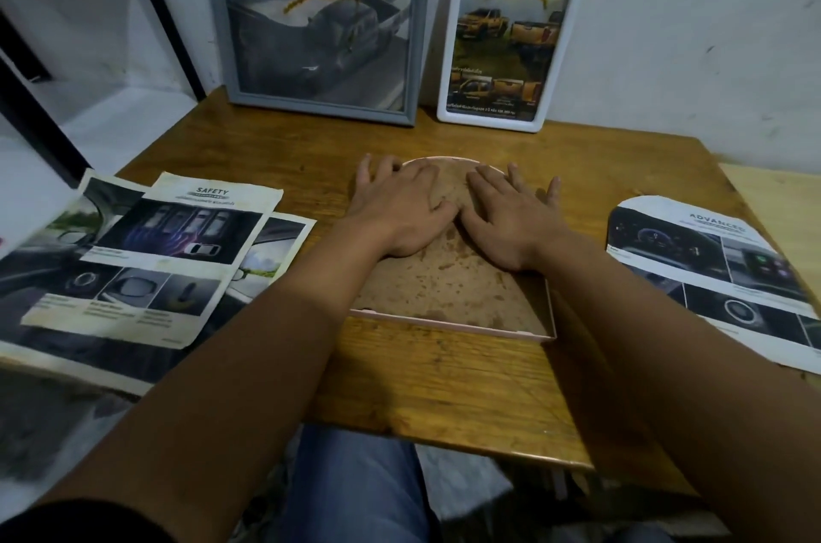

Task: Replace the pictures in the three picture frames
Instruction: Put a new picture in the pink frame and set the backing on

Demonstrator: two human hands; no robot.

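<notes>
Wooden table (444,387) bears a face-down arched frame (448,293), both hands (400,209) (511,218) pressing flat, fingers spread, on its backing.

Both forearms extend forward; left hand (400,209) and right hand (511,220) lie palm-down, side by side, fingers (488,182) straight and spread.

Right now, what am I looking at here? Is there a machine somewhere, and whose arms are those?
No machine: a person wears a camera on the head, looking down at their own arms. The left hand and right hand press flat on the brown backing of an arch-topped pink frame lying face down on the wooden table. Nothing is gripped. A grey frame and a white frame lean against the wall. Car brochure pages lie at left, an arch-cut page at right.
</notes>
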